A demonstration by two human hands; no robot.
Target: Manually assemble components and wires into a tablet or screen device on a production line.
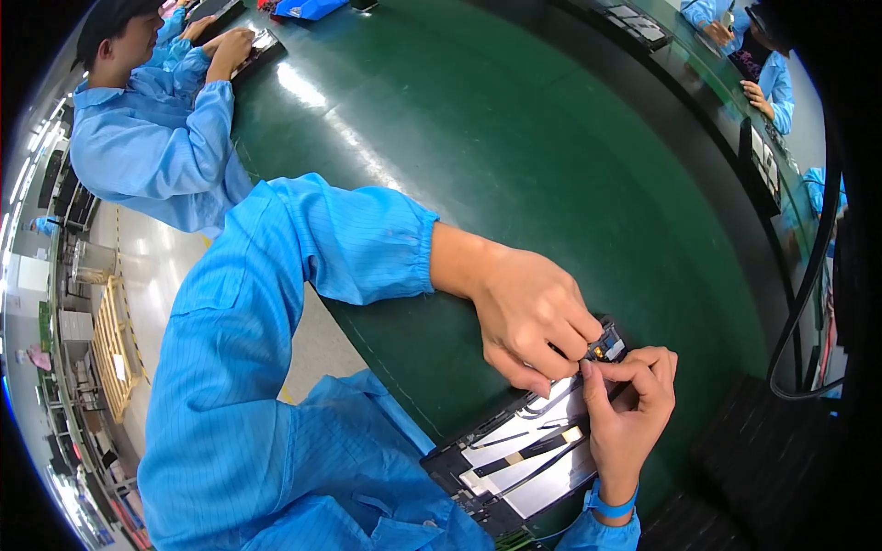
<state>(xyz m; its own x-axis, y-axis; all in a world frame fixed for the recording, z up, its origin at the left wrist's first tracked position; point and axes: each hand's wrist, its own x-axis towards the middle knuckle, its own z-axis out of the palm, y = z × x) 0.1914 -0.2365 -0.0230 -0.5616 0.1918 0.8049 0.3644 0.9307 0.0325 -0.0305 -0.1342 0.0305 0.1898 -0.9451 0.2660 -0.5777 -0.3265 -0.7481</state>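
A flat electronic device (pixel 542 484) lies at the table's near edge in front of me, with a black frame, silver-white panels and dark cables across it. My left hand (pixel 536 317) reaches over from the left, fingers curled in a pinch above the device's far end. From the right my right hand (pixel 632 399) meets it, thumb and forefinger pressed together. What the fingertips hold is hidden or too small to name. Just beyond them shows a small dark part (pixel 608 345) with an orange-gold patch. A blue wrist strap (pixel 611 504) circles my right wrist.
The green table (pixel 514 119) stretches away ahead. At far left a co-worker (pixel 152 129) in blue works on a dark device (pixel 262 50). Another worker (pixel 776 83) sits at the far right bench. A black cable (pixel 797 321) hangs at right. A blue item (pixel 310 7) lies at the back.
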